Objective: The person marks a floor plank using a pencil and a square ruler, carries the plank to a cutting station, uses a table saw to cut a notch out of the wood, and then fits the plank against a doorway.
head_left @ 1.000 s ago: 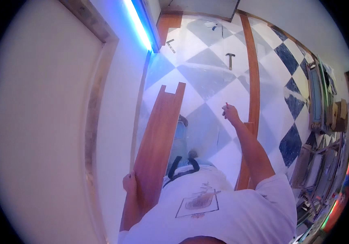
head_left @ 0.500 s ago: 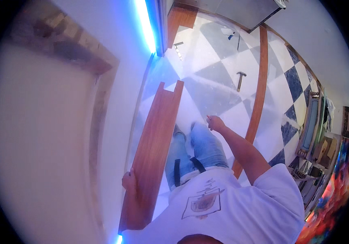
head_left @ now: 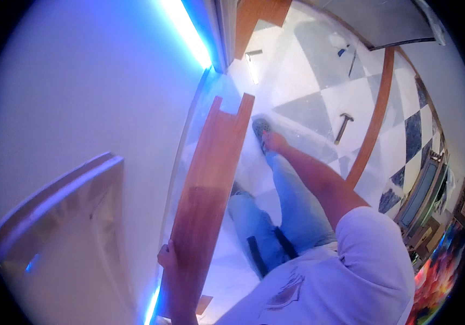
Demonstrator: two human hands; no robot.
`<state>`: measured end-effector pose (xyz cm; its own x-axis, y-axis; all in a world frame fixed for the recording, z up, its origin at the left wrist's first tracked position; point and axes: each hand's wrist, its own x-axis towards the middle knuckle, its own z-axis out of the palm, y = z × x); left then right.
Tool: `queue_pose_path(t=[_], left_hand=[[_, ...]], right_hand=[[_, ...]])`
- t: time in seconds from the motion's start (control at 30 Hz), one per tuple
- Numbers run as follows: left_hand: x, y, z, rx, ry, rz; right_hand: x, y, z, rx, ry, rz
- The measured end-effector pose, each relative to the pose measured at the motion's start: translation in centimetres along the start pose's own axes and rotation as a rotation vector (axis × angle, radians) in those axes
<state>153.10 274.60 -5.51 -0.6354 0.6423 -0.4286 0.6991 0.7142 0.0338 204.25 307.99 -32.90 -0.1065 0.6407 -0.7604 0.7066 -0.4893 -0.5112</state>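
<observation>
One long wooden plank, reddish brown with a notch cut out of its far end, is the thing in hand: it stands close along the white wall, far end down toward the checkered floor, near end up by the person's left side. The left hand grips the plank's near left edge, fingers wrapped around it, so the board is carried on that one hand. The right hand is stretched down past the right knee, near the shoe and not touching the plank; whether its fingers are spread or curled I cannot tell, as it is small and blurred. A hammer lies on the floor well apart to the right, and a curved strip of wood trim runs beyond it. A blue light strip glows along the wall's foot.

By my reading, the step is placing the plank against the wall, with the notched end being brought to where it fits. The next move seems to call for a steadying second hand on the board and careful lining up of the notch, keeping the plank flat to the wall
</observation>
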Motion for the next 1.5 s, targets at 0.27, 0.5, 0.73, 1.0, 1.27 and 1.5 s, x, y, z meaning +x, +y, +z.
queue_pose_path(t=[0.27,0.5,0.73,1.0,1.27,1.5], left_hand=[[7.5,-0.3,15.8,0.011,-0.008,0.006],[22.3,-3.8,38.5,-0.062,0.020,0.027],[34.0,-5.1,54.7,-0.308,-0.036,0.180],[40.4,-5.6,60.3,-0.173,0.091,0.046],[34.0,2.8,60.0,-0.157,0.698,-0.041],[20.9,2.3,66.3,-1.918,0.092,-1.063]], right_hand=[[21.1,0.5,4.0,1.016,0.079,0.193],[35.4,6.4,6.2,0.748,-0.007,0.054],[43.7,6.9,8.0,0.564,0.085,-0.080],[46.0,3.8,10.1,0.612,0.156,-0.184],[48.5,5.1,10.1,0.785,0.269,-0.278],[45.1,1.5,10.0,0.885,0.212,-0.239]])
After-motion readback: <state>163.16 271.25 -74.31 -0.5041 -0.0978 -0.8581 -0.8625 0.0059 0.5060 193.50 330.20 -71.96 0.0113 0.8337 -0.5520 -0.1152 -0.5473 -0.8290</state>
